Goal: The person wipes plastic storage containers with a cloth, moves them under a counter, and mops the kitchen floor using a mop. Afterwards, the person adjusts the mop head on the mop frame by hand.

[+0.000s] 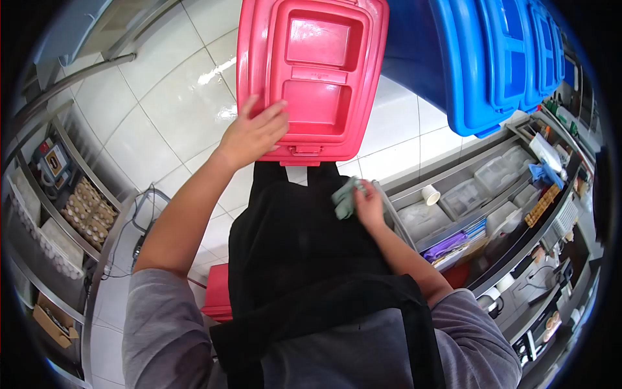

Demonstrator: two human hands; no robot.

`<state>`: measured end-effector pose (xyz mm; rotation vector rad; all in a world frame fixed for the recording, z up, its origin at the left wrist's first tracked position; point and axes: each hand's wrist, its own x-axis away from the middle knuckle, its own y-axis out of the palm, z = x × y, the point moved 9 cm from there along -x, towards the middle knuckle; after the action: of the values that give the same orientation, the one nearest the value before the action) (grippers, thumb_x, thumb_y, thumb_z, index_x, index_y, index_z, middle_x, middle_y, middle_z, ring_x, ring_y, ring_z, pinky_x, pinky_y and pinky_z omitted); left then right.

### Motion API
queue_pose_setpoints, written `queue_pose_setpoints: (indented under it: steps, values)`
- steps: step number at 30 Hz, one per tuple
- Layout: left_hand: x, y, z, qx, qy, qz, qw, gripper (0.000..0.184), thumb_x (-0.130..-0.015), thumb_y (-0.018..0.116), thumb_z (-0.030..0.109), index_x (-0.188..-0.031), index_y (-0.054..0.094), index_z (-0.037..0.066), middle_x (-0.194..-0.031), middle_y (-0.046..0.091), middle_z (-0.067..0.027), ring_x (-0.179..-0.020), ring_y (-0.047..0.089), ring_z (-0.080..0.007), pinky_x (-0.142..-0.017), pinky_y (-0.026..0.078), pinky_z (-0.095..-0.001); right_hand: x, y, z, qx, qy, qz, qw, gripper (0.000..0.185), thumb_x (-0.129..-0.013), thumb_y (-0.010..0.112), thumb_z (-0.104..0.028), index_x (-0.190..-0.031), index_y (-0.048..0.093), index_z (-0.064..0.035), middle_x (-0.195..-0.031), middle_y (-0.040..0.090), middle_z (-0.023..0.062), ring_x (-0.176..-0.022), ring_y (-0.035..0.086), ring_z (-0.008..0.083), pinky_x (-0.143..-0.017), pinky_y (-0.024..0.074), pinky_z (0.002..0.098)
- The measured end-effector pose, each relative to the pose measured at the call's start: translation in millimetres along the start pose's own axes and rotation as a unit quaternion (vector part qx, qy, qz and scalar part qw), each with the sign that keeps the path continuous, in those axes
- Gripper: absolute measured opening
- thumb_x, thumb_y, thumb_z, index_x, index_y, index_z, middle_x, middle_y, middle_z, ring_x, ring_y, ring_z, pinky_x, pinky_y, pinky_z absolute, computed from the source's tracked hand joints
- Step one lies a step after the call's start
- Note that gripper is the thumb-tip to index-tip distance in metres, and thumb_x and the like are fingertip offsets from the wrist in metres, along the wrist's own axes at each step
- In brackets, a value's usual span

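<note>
A red plastic lid (316,74) with two recessed panels and a latch at its near edge tops a bin right in front of me. My left hand (258,131) is at the lid's near left corner, its fingers spread over the red surface. Whether the fingertips press on it or hover just above, I cannot tell. Down by the right side of my black apron, my right hand (369,206) is closed around a crumpled grey-green cloth (345,198). Part of the cloth hangs out to the left of the fingers.
Several blue lidded bins (479,65) stand in a row at the front right. A steel counter with clear containers (457,194) and a white cup (430,194) runs along the right. Egg trays (91,214) sit on left shelving. Behind my left side is another red bin (218,292).
</note>
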<state>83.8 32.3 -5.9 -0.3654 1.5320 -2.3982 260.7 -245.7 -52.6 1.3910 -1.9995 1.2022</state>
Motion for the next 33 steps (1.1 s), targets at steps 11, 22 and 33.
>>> queue_pose_setpoints:
  steps: [11,22,33]
  values:
    - [-63.9,-229.8,0.1,0.217,0.013,0.175,0.960,0.048,-0.073,0.072,0.027,-0.116,0.056,0.012,-0.111,0.049,-0.0137,-0.115,0.048,-0.0311,-0.096,0.042,-0.0351,-23.9,35.5,-164.3,0.132,-0.263,0.173,0.940,0.037,-0.070,0.054,0.007,-0.103,0.063,-0.0076,-0.113,0.051,0.0205,-0.106,0.049,0.0385,-0.090,0.0427,0.0429]
    - [-134.4,-287.9,-49.7,0.275,-0.071,0.206,0.937,0.036,-0.098,0.041,0.031,-0.120,0.053,0.006,-0.112,0.055,-0.0085,-0.107,0.052,-0.0191,-0.094,0.039,-0.0292,-31.8,92.9,-189.1,0.248,-0.379,-0.057,0.890,0.019,-0.079,0.053,-0.012,-0.094,0.063,-0.0045,-0.094,0.057,0.0075,-0.095,0.054,0.0253,-0.082,0.0461,0.0355]
    - [-158.3,-287.6,-73.3,0.388,-0.155,0.206,0.885,0.040,-0.098,0.040,0.035,-0.120,0.053,0.004,-0.108,0.060,-0.0070,-0.102,0.055,-0.0157,-0.091,0.041,-0.0281,-192.5,-57.7,-314.9,0.027,-0.367,0.249,0.896,0.038,-0.074,0.047,0.009,-0.108,0.062,-0.0021,-0.100,0.056,0.0228,-0.090,0.056,0.0384,-0.081,0.0457,0.0394]
